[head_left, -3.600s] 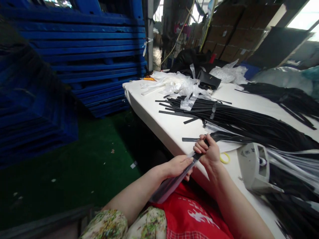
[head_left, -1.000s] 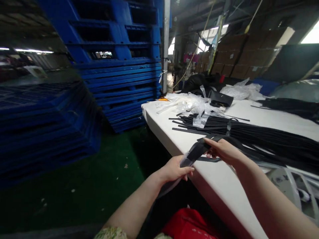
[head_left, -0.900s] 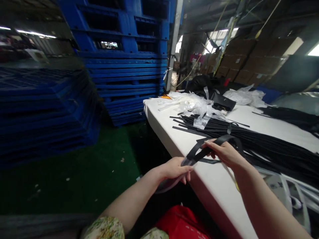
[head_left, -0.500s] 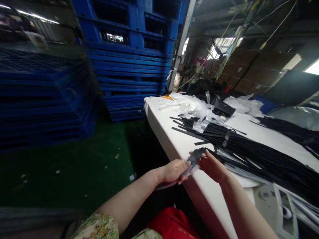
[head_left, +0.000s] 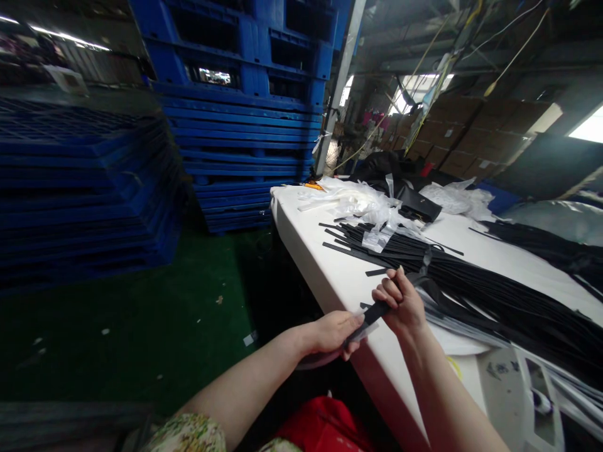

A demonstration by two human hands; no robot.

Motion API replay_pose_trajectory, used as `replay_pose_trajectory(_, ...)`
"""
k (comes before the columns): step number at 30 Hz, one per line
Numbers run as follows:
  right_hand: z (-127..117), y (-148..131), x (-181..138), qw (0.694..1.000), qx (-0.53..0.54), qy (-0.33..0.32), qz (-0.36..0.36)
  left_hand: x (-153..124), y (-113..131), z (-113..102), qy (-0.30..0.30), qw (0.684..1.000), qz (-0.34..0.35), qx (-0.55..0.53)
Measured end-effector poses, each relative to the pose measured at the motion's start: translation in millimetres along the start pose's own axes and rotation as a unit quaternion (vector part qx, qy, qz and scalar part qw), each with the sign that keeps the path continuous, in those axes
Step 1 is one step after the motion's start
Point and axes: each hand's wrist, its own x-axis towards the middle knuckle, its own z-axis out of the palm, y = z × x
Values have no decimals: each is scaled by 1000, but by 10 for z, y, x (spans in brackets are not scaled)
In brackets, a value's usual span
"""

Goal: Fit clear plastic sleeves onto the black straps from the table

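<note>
A black strap (head_left: 375,312) runs between my two hands over the table's near edge. My left hand (head_left: 336,333) grips it together with a clear plastic strip, whose tail hangs below the wrist. Higher up, my right hand (head_left: 398,298) is closed round the same strap, its fingers curled in a fist. Beyond that hand the strap bends in a loop (head_left: 426,285) towards a long bundle of black straps (head_left: 471,289) lying on the white table (head_left: 301,226). Where the far end of the held strap lies among the others, I cannot tell.
Crumpled clear plastic (head_left: 362,204) and a black bag (head_left: 419,204) lie farther back, near an orange-handled tool (head_left: 313,186). A pale plastic frame (head_left: 506,389) is at the right. Blue pallets (head_left: 245,125) are stacked beyond the green floor (head_left: 207,276).
My right hand has closed from loosely bent fingers into a fist round the strap and shifted slightly up and right. The strap now stretches straighter between my hands. My left hand stays nearly in place.
</note>
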Motion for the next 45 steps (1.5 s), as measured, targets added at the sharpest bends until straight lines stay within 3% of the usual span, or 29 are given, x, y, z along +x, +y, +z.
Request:
replay_pose_trajectory(4, 110, 142, -62, 996, -81, 4, 40, 76, 144, 10, 19, 999, 33, 32)
replay_pose_trajectory(11, -110, -488, 151, 996, 7, 71, -46, -25, 25, -24, 6, 997, -32, 70)
replay_pose_trajectory(19, 230, -12, -2, 997, -71, -29, 14, 182, 320, 22, 43, 997, 47, 48)
replay_pose_trajectory(25, 3, -655, 214, 998, 9, 36, -41, 115, 195, 66, 41, 994, 5, 97)
replay_pose_trajectory(28, -29, -809, 283, 997, -11, 37, -65, 93, 157, 47, 60, 992, -10, 109)
replay_pose_trajectory(32, 245, -624, 216, 995, -57, -3, -76, 165, 407, 20, 61, 993, 27, 93)
replay_pose_trajectory(37, 604, -491, 110, 991, -112, -66, -20, 249, 772, 100, 88, 991, 75, 75)
replay_pose_trajectory(42, 550, -906, 219, 997, -23, -25, -66, 186, 515, 162, 85, 993, 41, 68)
replay_pose_trajectory(45, 469, -1006, 253, 995, -46, -9, -93, 185, 287, 122, 98, 992, 25, 72)
